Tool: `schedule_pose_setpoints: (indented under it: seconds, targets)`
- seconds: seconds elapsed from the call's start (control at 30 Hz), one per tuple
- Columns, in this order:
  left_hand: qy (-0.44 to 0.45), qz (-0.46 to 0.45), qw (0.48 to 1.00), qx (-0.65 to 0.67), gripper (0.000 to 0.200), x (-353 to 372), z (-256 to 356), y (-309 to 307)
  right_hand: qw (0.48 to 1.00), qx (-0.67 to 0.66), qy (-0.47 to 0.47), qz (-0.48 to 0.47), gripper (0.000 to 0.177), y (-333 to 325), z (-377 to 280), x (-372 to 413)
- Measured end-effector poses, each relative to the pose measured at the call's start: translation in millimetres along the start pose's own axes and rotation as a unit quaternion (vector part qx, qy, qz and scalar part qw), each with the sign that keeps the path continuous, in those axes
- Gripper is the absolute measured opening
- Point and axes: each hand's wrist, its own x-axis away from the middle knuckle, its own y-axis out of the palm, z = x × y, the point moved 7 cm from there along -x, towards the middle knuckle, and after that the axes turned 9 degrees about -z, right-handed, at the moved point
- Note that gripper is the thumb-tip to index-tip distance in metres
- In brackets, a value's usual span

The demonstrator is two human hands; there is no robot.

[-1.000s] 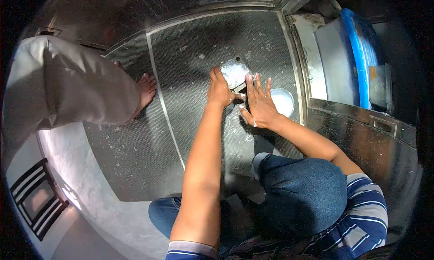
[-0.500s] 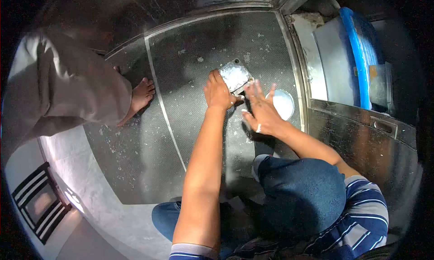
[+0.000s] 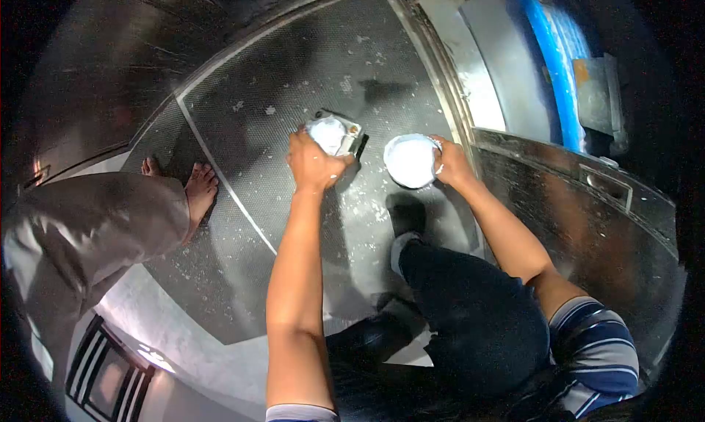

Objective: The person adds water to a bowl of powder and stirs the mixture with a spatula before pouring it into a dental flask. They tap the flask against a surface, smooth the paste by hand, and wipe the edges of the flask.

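Note:
My left hand (image 3: 314, 162) grips the near side of a small metal block (image 3: 353, 135) with a mass of white material (image 3: 327, 135) on its top. White smears show on the fingers. To the right, my right hand (image 3: 450, 163) holds a round white tub (image 3: 410, 160) by its right rim, with the thumb at the edge. The tub's inside looks white. Block and tub are apart, both over the dark textured mat.
The dark mat (image 3: 242, 143) has white flecks and a pale line. Another person's bare foot (image 3: 200, 192) and trousered leg (image 3: 110, 224) are at left. A blue-edged container (image 3: 554, 62) stands upper right, beyond a metal ledge (image 3: 529, 146).
My right hand has left the block's side and taken hold of the tub, which is now lifted. My left hand still grips the block. The view has shifted.

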Motion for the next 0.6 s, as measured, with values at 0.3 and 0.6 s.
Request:
schedule_pose_setpoints:
  seconds: [0.3, 0.6]
  targets:
    - [-0.111, -0.013, 0.920, 0.375, 0.072, 193.5, -63.6, 19.5, 0.987, 0.052, -0.098, 0.117, 0.040, -63.8, -33.3, 143.6]
    - [-0.092, 0.061, 0.868, 0.484, 0.065, 398.1, 31.3, -203.2, 0.997, 0.000, 0.052, 0.065, 0.056, -170.9, -135.8, 355.1]
